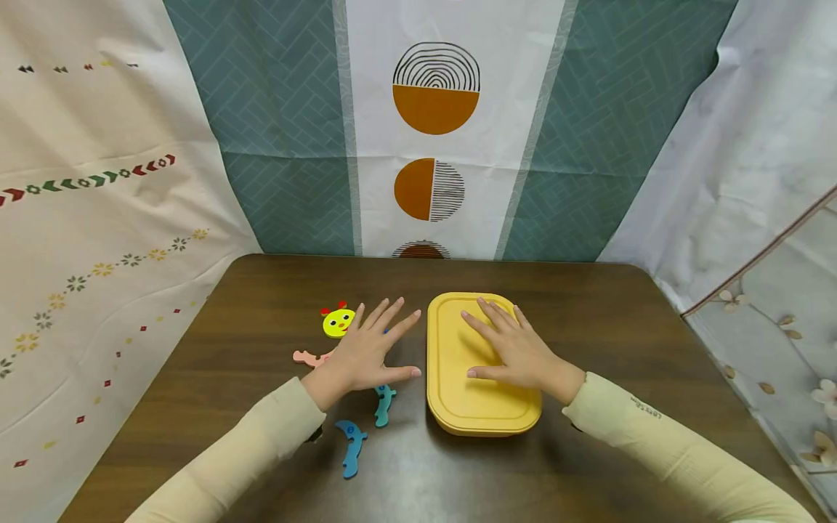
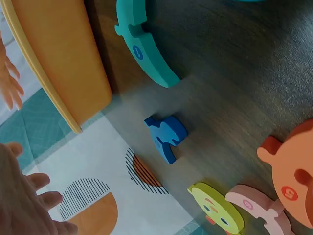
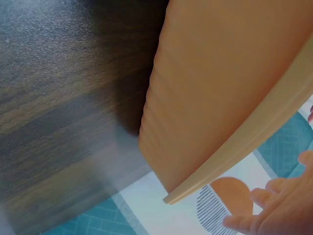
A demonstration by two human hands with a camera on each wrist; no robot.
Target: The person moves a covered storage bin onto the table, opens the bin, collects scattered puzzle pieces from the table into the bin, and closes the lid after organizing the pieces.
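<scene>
My left hand [image 1: 369,352], fingers spread, hovers over several puzzle pieces on the table and holds nothing. Over the lidded yellow box [image 1: 451,407] my right hand [image 1: 513,352] is spread as well; whether it touches the lid I cannot tell. Around the left hand lie a yellow face piece [image 1: 338,323] with red knobs, a pink piece [image 1: 309,357], a teal piece [image 1: 383,405] and a blue curved piece [image 1: 352,449]. In the left wrist view, a dark blue piece [image 2: 166,137] and an orange piece [image 2: 296,171] also show; in the head view the left hand mostly hides them.
The brown wooden table [image 1: 621,327] carries the box near its middle, with the pieces left of it. A patterned cloth [image 1: 281,145] hangs behind the table's far edge. More cloth hangs at the left and right sides.
</scene>
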